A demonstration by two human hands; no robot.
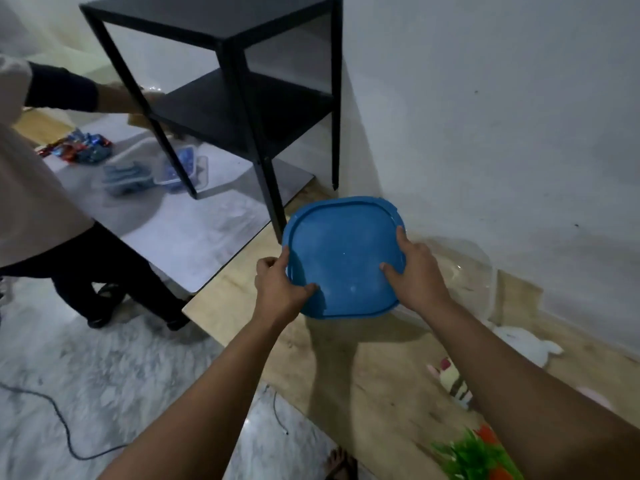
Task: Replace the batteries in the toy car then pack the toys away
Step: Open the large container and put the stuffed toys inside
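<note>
A blue square lid [341, 249] with rounded corners is held tilted in front of me over the wooden table [363, 368]. My left hand [282, 287] grips its near left edge, and my right hand [417, 273] grips its right edge with fingers spread on top. A clear plastic container [464, 271] stands just right of the lid by the wall, partly hidden behind my right hand. A white plush toy [526, 342] and a small striped toy [453, 379] lie on the table to the right. No toy car is visible.
A black metal shelf unit [242, 98] stands on a grey table [194, 233] to the left. Another person [38, 188] leans there over clear boxes [180, 168] and colourful packets [76, 147]. A green and orange toy [478, 455] sits bottom right. A cable [59, 417] trails across the marbled floor.
</note>
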